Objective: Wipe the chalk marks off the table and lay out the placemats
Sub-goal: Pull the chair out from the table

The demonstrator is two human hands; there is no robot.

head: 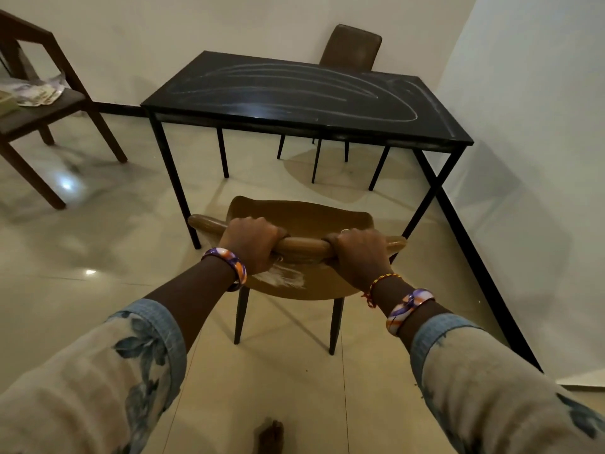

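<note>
A black rectangular table [435, 132] stands against the wall, its top covered with long white chalk marks [294, 90]. In front of it is a tan chair [304, 214] with dark legs, its back toward me. My left hand [250, 242] and my right hand [358, 253] both grip the chair's top rail. A white smear shows on the chair back below my left hand. Some patterned sheets, maybe placemats [36, 91], lie on a wooden chair at the far left.
A brown wooden chair [49, 119] stands at the left. A brown padded chair [352, 47] sits behind the table by the wall. A white wall runs along the right. The floor is glossy beige tile.
</note>
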